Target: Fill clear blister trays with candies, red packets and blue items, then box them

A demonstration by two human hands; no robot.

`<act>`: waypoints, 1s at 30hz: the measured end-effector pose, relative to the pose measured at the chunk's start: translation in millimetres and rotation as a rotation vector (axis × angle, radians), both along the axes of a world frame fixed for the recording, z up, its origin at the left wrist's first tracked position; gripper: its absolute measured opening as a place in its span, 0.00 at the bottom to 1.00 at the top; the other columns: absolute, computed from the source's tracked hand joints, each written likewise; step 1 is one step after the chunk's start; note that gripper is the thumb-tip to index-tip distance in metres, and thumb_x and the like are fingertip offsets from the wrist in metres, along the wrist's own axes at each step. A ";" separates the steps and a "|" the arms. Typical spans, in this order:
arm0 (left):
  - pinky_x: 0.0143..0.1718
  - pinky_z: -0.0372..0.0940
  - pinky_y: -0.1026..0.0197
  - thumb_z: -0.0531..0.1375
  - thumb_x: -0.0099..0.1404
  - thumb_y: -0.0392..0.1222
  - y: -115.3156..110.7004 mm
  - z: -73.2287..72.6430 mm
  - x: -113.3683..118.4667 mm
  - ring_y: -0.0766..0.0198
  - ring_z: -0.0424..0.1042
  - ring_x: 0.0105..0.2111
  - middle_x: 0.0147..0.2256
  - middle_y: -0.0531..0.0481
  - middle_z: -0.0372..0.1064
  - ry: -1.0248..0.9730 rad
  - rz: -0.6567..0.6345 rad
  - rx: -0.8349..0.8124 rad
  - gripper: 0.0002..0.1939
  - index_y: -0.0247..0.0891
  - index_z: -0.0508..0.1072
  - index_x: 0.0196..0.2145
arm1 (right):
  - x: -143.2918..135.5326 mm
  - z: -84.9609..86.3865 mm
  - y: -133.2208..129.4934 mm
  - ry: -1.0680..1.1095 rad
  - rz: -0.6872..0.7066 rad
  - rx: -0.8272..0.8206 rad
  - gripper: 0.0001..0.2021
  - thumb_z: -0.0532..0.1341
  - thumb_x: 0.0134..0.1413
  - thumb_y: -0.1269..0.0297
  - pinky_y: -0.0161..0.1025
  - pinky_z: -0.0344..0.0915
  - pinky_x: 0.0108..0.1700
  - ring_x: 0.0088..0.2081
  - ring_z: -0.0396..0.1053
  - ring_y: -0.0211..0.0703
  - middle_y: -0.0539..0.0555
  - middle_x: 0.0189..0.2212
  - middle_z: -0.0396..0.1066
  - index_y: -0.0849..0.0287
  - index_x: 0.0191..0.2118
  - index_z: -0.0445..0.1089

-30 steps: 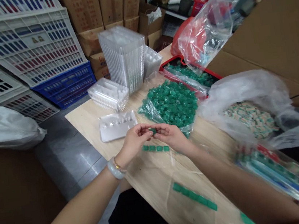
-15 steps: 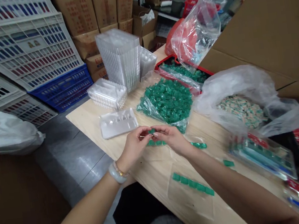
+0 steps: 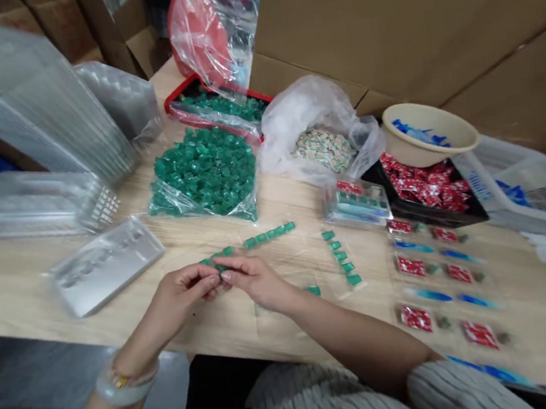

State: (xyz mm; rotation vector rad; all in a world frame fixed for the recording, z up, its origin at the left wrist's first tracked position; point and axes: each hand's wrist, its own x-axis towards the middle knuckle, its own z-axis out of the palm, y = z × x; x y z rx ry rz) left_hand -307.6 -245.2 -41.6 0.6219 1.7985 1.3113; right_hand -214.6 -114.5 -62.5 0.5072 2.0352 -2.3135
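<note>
My left hand (image 3: 185,298) and my right hand (image 3: 257,281) meet fingertip to fingertip above the wooden table (image 3: 288,209). Between them they pinch a small green piece (image 3: 220,269), partly hidden by the fingers. Just beyond my fingers lies a row of green pieces (image 3: 269,235) on clear film. Another green row (image 3: 342,257) slants to the right of my right hand. A heap of green pieces (image 3: 206,169) rests on a plastic bag behind the hands. To the left of my left hand sits a clear compartment tray (image 3: 106,265).
Stacked clear trays (image 3: 56,105) stand at the back left. A white bag of small pieces (image 3: 326,148), a cream bowl (image 3: 428,132), a black tray of red packets (image 3: 427,182) and a white basket (image 3: 544,184) line the back right. Filled packs (image 3: 419,319) lie at right.
The view has swung to the right, bringing the bowl, basket and filled packs further into sight. Both hands remain together at the small green piece.
</note>
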 end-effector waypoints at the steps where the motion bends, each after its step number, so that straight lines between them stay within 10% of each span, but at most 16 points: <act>1: 0.24 0.59 0.67 0.57 0.53 0.44 3.5 1.9 3.9 0.69 0.63 0.22 0.19 0.54 0.64 -0.040 0.012 0.017 0.09 0.36 0.69 0.22 | 3.7 2.0 4.1 0.015 -0.001 -0.054 0.16 0.60 0.44 0.59 0.39 0.64 0.37 0.30 0.64 0.35 0.50 0.32 0.67 0.55 0.42 0.67; 10: 0.28 0.60 0.67 0.61 0.50 0.45 26.0 12.9 24.0 0.72 0.63 0.23 0.23 0.54 0.63 -0.466 0.342 0.267 0.12 0.34 0.65 0.25 | 10.8 13.8 38.6 -0.011 -0.100 -0.533 0.12 0.65 0.38 0.62 0.35 0.62 0.29 0.24 0.65 0.33 0.48 0.25 0.68 0.57 0.32 0.65; 16: 0.28 0.59 0.66 0.56 0.55 0.41 73.8 26.0 -76.2 0.71 0.62 0.22 0.19 0.53 0.62 0.302 0.429 0.228 0.10 0.32 0.66 0.21 | 5.5 2.0 21.0 -0.144 -0.053 -0.458 0.12 0.63 0.40 0.63 0.37 0.63 0.32 0.26 0.66 0.34 0.50 0.26 0.68 0.59 0.34 0.69; 22: 0.35 0.59 0.63 0.57 0.52 0.30 96.2 44.8 -140.5 0.68 0.64 0.28 0.25 0.53 0.64 0.859 0.373 0.066 0.08 0.31 0.68 0.33 | -16.9 -9.8 -20.4 0.130 0.141 0.386 0.10 0.56 0.49 0.67 0.40 0.62 0.36 0.31 0.64 0.38 0.54 0.31 0.67 0.59 0.39 0.69; 26: 0.27 0.60 0.66 0.50 0.60 0.41 24.3 45.7 -91.3 0.69 0.64 0.23 0.21 0.53 0.64 0.749 0.298 0.051 0.12 0.33 0.69 0.27 | -44.4 -10.2 -35.7 0.329 0.333 1.011 0.10 0.54 0.53 0.67 0.42 0.57 0.40 0.37 0.62 0.43 0.56 0.34 0.67 0.60 0.38 0.69; 30: 0.29 0.63 0.64 0.51 0.59 0.41 -59.8 2.5 -31.2 0.66 0.68 0.26 0.25 0.51 0.69 0.551 0.320 -0.147 0.12 0.34 0.70 0.35 | -65.1 -22.1 -46.2 0.350 0.503 1.359 0.08 0.57 0.51 0.63 0.43 0.52 0.39 0.37 0.60 0.46 0.55 0.31 0.67 0.61 0.33 0.70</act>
